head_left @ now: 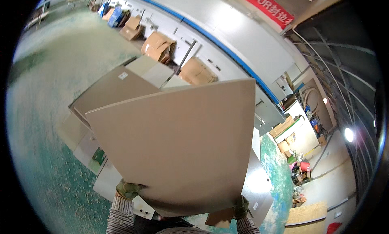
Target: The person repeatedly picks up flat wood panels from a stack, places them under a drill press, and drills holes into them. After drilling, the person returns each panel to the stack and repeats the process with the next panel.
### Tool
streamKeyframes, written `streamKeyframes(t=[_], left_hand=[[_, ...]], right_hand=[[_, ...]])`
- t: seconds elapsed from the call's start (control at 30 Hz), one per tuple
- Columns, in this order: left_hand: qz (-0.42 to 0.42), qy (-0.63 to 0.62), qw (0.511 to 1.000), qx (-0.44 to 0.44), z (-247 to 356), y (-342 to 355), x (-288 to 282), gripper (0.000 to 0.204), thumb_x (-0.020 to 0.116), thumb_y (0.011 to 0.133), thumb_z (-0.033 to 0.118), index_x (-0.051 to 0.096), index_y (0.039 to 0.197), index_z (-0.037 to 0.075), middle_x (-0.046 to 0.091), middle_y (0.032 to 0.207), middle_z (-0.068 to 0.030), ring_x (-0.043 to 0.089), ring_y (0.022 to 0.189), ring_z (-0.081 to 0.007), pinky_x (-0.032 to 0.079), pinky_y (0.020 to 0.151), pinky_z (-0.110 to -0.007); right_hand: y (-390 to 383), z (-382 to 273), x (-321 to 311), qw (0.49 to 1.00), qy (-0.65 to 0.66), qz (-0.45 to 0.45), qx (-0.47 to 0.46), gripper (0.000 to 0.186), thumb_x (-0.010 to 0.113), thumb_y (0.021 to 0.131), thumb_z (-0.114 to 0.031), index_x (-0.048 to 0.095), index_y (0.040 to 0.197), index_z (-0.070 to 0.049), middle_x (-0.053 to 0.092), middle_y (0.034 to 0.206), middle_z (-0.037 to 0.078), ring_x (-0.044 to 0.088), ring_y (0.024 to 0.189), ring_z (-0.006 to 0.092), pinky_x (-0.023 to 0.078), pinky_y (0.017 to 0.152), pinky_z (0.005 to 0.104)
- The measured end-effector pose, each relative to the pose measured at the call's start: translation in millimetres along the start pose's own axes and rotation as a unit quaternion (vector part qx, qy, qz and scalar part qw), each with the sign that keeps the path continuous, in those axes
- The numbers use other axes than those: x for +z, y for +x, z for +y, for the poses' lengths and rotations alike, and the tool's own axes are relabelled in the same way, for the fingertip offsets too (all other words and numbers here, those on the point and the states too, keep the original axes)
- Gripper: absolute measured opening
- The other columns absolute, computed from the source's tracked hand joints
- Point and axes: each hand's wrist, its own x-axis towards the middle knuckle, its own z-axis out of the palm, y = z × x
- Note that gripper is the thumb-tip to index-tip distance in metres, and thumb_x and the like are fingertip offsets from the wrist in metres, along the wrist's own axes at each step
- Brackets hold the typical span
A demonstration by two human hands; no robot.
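Note:
A large flat taupe panel (178, 141) is held up in front of me, tilted, and fills the middle of the view. My left hand (128, 189), in a green work glove, grips its lower left edge with the thumb lying over the face. At the lower right corner, my gloved right hand (242, 207) is closed on the edge; its fingers are partly hidden. Beyond the raised panel lies another taupe panel (117, 88) with a small white label, on a stack of boards.
A long white machine (239, 35) with a blue rail runs across the back. Cardboard boxes (158, 46) stand along it. Pale boards (259, 181) show below the panel on the right. Debris is scattered on the green floor (60, 173). Assorted items (302, 169) line the right wall.

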Motion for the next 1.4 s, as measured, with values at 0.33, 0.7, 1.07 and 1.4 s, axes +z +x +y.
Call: streamKeyframes(t=[0.33, 0.7, 1.07, 1.4], left_hand=[[-0.201, 0.540, 0.779, 0.247, 31.6, 1.6, 114.0, 0.057, 0.076, 0.087, 0.035, 0.058, 0.133, 0.007, 0.064, 0.127, -0.0072, 0.062, 0.116, -0.0258, 0.052, 0.097, -0.041], [-0.236, 0.292, 0.923, 0.081, 8.8, -46.6, 286.5, 0.048, 0.081, 0.081, 0.015, 0.062, 0.125, 0.007, 0.066, 0.120, -0.0075, 0.065, 0.109, -0.0246, 0.057, 0.094, -0.040], [-0.210, 0.318, 0.904, 0.195, 47.2, -28.7, 370.0, 0.051, 0.067, 0.095, 0.034, 0.056, 0.132, 0.001, 0.062, 0.127, -0.0103, 0.060, 0.116, -0.0232, 0.052, 0.099, -0.036], [-0.304, 0.262, 0.899, 0.175, 131.6, 67.2, 368.7, 0.065, 0.055, 0.101, 0.045, 0.046, 0.143, -0.005, 0.055, 0.141, -0.0180, 0.057, 0.125, -0.0292, 0.048, 0.106, -0.042]], right_hand=[[-47.5, 64.0, -45.4, 0.992, -0.099, -0.035, -0.075, 0.041, 0.049, 0.106, -0.035, 0.066, 0.114, 0.001, 0.066, 0.099, 0.004, 0.057, 0.086, 0.0131, 0.049, 0.076, 0.0316], [-51.8, 64.0, -88.5, 0.975, 0.215, 0.050, -0.009, 0.044, 0.049, 0.105, -0.041, 0.065, 0.098, -0.001, 0.062, 0.084, 0.004, 0.054, 0.073, 0.0151, 0.045, 0.065, 0.0354], [-2.6, 6.7, -173.2, 0.985, 0.139, -0.016, -0.100, 0.040, 0.041, 0.108, -0.037, 0.055, 0.122, -0.002, 0.060, 0.105, 0.010, 0.056, 0.096, 0.0204, 0.045, 0.084, 0.0333], [97.3, -136.2, -222.4, 0.844, 0.232, -0.274, -0.399, 0.035, 0.046, 0.106, -0.017, 0.056, 0.136, -0.002, 0.067, 0.124, 0.013, 0.068, 0.107, 0.0202, 0.063, 0.078, 0.0289]])
